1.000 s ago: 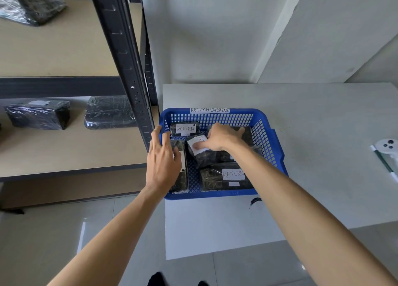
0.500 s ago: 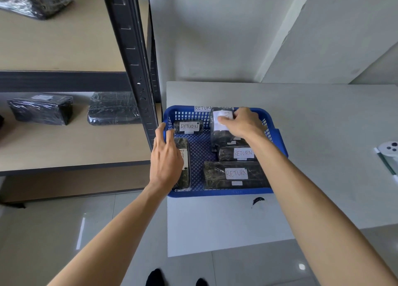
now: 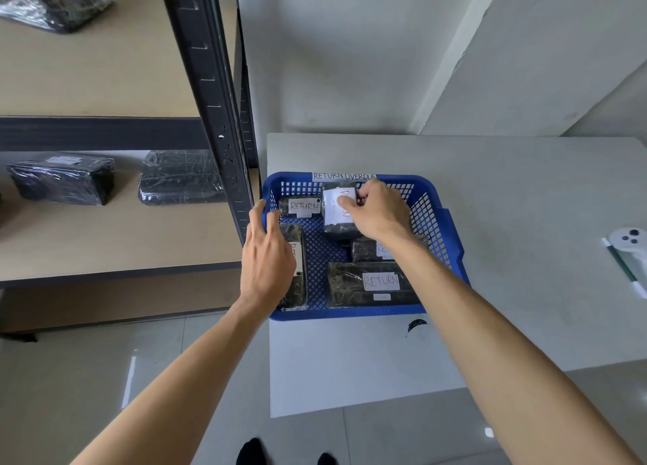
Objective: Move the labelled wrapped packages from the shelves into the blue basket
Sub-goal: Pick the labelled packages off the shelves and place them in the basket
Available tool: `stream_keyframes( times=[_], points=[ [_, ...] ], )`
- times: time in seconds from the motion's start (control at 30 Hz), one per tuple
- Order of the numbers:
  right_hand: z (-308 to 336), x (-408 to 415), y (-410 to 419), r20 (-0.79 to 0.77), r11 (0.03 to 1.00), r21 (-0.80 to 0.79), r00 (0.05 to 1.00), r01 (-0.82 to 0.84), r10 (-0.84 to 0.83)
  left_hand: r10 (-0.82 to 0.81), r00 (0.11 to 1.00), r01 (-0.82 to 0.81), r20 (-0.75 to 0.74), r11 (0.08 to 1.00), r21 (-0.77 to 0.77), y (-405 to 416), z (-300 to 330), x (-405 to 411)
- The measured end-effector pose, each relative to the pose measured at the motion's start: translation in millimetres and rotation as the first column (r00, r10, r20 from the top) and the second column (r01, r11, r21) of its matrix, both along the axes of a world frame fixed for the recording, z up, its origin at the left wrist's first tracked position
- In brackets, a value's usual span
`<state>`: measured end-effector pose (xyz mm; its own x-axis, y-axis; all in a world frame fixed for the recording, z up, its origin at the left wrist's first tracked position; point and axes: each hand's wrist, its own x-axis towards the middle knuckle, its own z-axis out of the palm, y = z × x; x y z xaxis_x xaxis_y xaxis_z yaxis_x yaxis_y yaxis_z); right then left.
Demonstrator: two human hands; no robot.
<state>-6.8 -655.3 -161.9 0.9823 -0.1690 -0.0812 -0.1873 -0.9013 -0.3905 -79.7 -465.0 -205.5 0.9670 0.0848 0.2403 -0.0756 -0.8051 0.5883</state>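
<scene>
The blue basket, tagged RETURN OVERDUE, sits on the grey table beside the shelf post. Inside lie several black wrapped packages with white RETURN labels, such as one at the back left and a long one at the front. My right hand grips a labelled wrapped package at the basket's back middle. My left hand rests with fingers apart on the basket's left rim, over a narrow package. Two black wrapped packages remain on the middle shelf, another on the upper shelf.
A black metal shelf post stands right against the basket's left side. A white controller and a green-and-white pen lie at the table's right edge. Tiled floor shows below, with my feet at the bottom.
My right hand carried the labelled package from the basket's middle to its back and stood it near the far wall. My left hand stayed on the left rim.
</scene>
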Motion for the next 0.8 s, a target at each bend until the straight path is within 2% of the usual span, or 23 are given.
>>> stream_keyframes(
  times=[0.17,0.27,0.5,0.57,0.63,0.73,0.8],
  points=[
    [-13,-6,24,-0.187,0.993,0.006,0.976,-0.114,0.113,-0.006,1.0,0.006,-0.003,1.0,0.01,1,-1,1],
    [-20,-12,28,-0.229,0.989,-0.045,0.965,-0.143,0.129,-0.007,1.0,0.007,-0.007,1.0,0.009,0,-1,0],
    [-22,-2,21,-0.266,0.967,-0.093,0.942,-0.239,0.207,-0.005,1.0,0.005,-0.011,1.0,0.006,0,-1,0],
    [-22,2,20,-0.174,0.968,-0.122,0.965,-0.221,0.199,0.0,1.0,0.0,-0.011,1.0,0.008,0,0,0],
    [-24,3,18,-0.077,0.973,-0.081,0.974,-0.217,0.211,0.0,1.0,0.0,-0.013,1.0,0.012,0,1,0],
    [-25,-4,17,-0.133,0.933,-0.056,0.929,-0.356,0.346,-0.002,1.0,0.002,-0.015,1.0,0.012,0,0,0],
    [-25,-7,16,-0.17,0.922,-0.087,0.918,-0.376,0.358,-0.003,1.0,0.003,-0.014,1.0,0.011,0,1,0]
  ],
)
